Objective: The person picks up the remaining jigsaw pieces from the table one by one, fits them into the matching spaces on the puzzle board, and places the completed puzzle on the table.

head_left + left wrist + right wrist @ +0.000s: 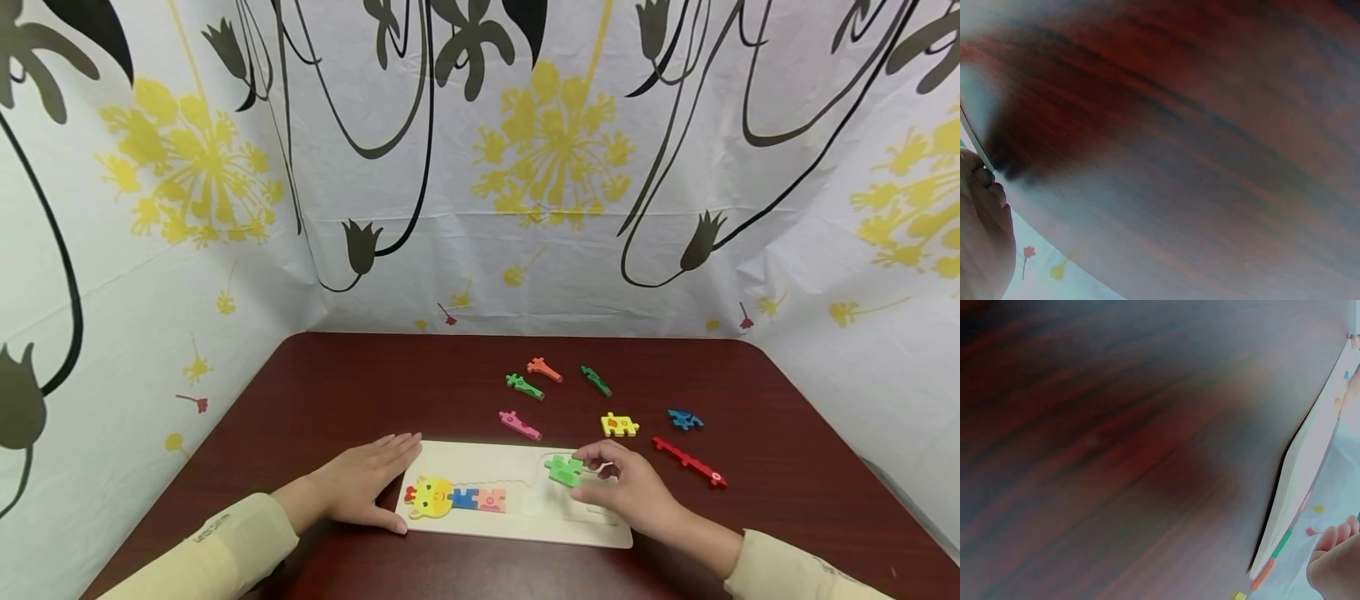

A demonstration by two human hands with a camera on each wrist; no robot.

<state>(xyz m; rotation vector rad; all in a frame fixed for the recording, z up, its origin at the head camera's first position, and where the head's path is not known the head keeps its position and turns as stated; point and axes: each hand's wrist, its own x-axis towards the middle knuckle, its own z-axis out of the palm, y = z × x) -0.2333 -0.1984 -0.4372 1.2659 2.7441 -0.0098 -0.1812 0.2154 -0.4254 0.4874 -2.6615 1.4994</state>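
Note:
A pale wooden puzzle board (517, 527) lies near the front of the table. My left hand (367, 483) rests at its left end, fingers straight along the corner and thumb at the near edge. Set in the board's left part are a yellow giraffe head (432, 497), a blue piece (464, 499) and a salmon piece (492, 500) in a row. Over the board's right part, my right hand (626, 487) pinches a light green puzzle piece (564, 471) between thumb and fingers. The left wrist view catches only part of the left hand (985, 231).
Beyond the board lie loose puzzle pieces: a pink one (520, 425), a green one (525, 387), an orange one (545, 369), a dark green one (597, 381), a yellow one (619, 425), a blue one (685, 419) and a long red one (688, 461). Patterned cloth (525, 275) surrounds the table.

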